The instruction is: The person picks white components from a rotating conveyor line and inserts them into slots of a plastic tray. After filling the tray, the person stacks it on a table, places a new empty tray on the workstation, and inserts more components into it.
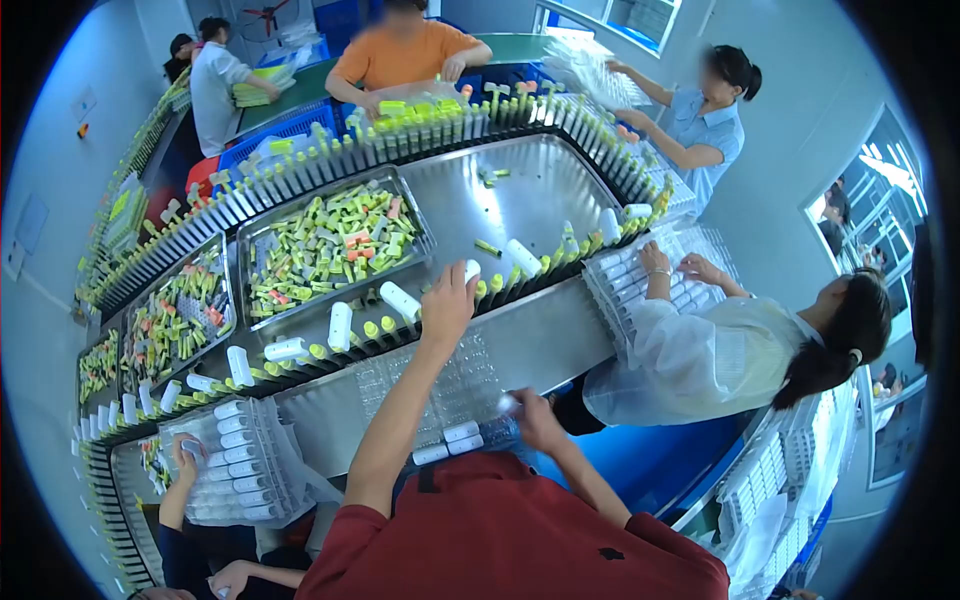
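My left hand (450, 300) reaches to the conveyor rack, its fingers closed around a white piece (472, 268) on the rack. Lower right, my right hand (537, 422) is closed near the clear tray, with a small white thing at its fingertips, too blurred to name. In front of me lies the clear plastic tray (430, 385), with a few white pieces (462, 432) in its near end. Along the black rack (390, 345) stand yellow-green tubes, and white pieces lean or lie on some of them.
Metal trays of green and orange parts (335, 245) sit beyond the rack. A co-worker (710, 350) at right handles a filled tray; another person's hand (187, 455) touches a stacked tray (240, 460) at left. More people work across the line.
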The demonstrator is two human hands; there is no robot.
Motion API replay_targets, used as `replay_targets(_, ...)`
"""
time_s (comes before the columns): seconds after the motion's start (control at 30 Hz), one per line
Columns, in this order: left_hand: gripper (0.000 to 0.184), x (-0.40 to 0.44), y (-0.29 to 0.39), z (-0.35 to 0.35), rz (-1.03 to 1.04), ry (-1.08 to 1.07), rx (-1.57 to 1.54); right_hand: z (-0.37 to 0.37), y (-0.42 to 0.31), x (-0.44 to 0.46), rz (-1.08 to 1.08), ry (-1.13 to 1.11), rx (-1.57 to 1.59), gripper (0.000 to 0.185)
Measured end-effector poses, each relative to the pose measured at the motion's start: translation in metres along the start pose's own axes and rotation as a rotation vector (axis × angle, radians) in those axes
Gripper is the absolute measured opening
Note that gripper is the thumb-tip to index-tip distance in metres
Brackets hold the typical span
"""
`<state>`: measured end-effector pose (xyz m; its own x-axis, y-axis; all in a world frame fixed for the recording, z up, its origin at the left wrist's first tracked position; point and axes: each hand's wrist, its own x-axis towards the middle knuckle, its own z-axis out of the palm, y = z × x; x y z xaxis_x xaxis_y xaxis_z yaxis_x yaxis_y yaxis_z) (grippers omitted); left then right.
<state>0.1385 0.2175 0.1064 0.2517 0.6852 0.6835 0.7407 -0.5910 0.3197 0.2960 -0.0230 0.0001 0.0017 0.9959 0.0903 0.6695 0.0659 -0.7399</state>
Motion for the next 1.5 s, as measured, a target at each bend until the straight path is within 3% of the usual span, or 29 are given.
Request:
replay_targets(0.03, 0.03, -0.003, -0.006, -0.006, 0.032, 0.038, -0.024, -0.009, 0.005, 0.014, 0.106, 0.012, 0.165, 0.028)
replay_targets(0.07, 0.035, -0.007, -0.005, -0.013, -0.132, -0.152, -0.088, -0.023, 0.005, 0.035, 0.14, 0.143, 0.306, 0.026)
replay_targets(0.1, 0.038, -0.01, 0.0, -0.024, -0.085, -0.076, -0.014, -0.044, 0.005, 0.062, 0.177, 0.267, 0.447, 0.027)
replay_targets(0.13, 0.041, -0.012, 0.006, -0.037, -0.035, 0.004, 0.06, -0.061, 0.008, 0.091, 0.329, 0.401, 0.315, 0.033)
replay_targets(0.17, 0.045, -0.017, 0.01, -0.048, 0.02, 0.082, 0.135, -0.086, -0.022, 0.113, 0.302, 0.565, 0.227, 0.03)
replay_targets(0.23, 0.056, -0.065, 0.032, -0.063, -0.06, -0.02, 0.201, -0.113, -0.021, 0.158, 0.252, 0.647, 0.142, 0.031)
replay_targets(0.3, 0.052, -0.123, 0.034, -0.069, 0.02, -0.139, 0.033, -0.12, -0.019, 0.202, -0.004, 0.803, -0.247, 0.033)
replay_targets(0.4, 0.03, -0.219, 0.011, -0.072, -0.059, -0.388, -0.146, -0.112, -0.064, 0.232, 0.006, 0.426, -0.407, 0.04)
replay_targets(0.47, 0.021, -0.262, -0.017, -0.086, -0.145, -0.576, -0.13, -0.076, -0.058, 0.247, -0.016, 0.39, -0.838, 0.048)
replay_targets(0.5, 0.02, -0.274, -0.028, -0.094, -0.203, -0.674, -0.107, -0.07, -0.062, 0.251, 0.017, 0.39, -0.79, 0.051)
replay_targets(0.6, 0.024, -0.297, -0.051, -0.117, -0.085, -0.801, -0.023, -0.047, -0.083, 0.253, 0.111, 0.352, -0.691, 0.056)
replay_targets(0.77, 0.03, -0.284, -0.033, -0.135, -0.064, -0.766, -0.027, -0.024, -0.11, 0.252, 0.059, 0.242, -0.689, 0.059)
replay_targets(0.9, 0.03, -0.279, -0.034, -0.142, -0.025, -0.747, -0.06, -0.009, -0.112, 0.187, -0.158, 0.375, -0.14, 0.056)
replay_targets(0.97, 0.033, -0.29, -0.035, -0.138, -0.014, -0.701, -0.084, -0.006, -0.105, 0.136, -0.134, 0.179, 0.046, 0.047)
replay_targets(1.03, 0.034, -0.287, -0.034, -0.132, -0.009, -0.628, -0.165, 0.021, -0.055, 0.09, -0.214, -0.007, -0.136, 0.039)
replay_targets(1.1, 0.035, -0.277, -0.038, -0.135, -0.004, -0.541, -0.306, 0.034, -0.033, 0.044, -0.194, -0.178, -0.113, 0.033)
replay_targets(1.2, 0.031, -0.269, -0.042, -0.141, -0.293, -0.719, -0.464, 0.055, -0.002, -0.006, -0.321, -0.231, -0.381, 0.035)
replay_targets(1.3, 0.027, -0.22, -0.015, -0.146, -0.633, -0.748, -0.671, 0.054, -0.01, -0.018, -0.239, -0.216, -0.374, 0.038)
replay_targets(1.43, 0.035, -0.152, 0.017, -0.117, -0.441, -0.62, -0.668, 0.054, -0.012, -0.011, -0.392, -0.188, -0.278, 0.028)
replay_targets(1.5, 0.038, -0.113, 0.035, -0.099, -0.374, -0.691, -0.669, 0.062, -0.011, -0.008, -0.445, -0.246, -0.268, 0.027)
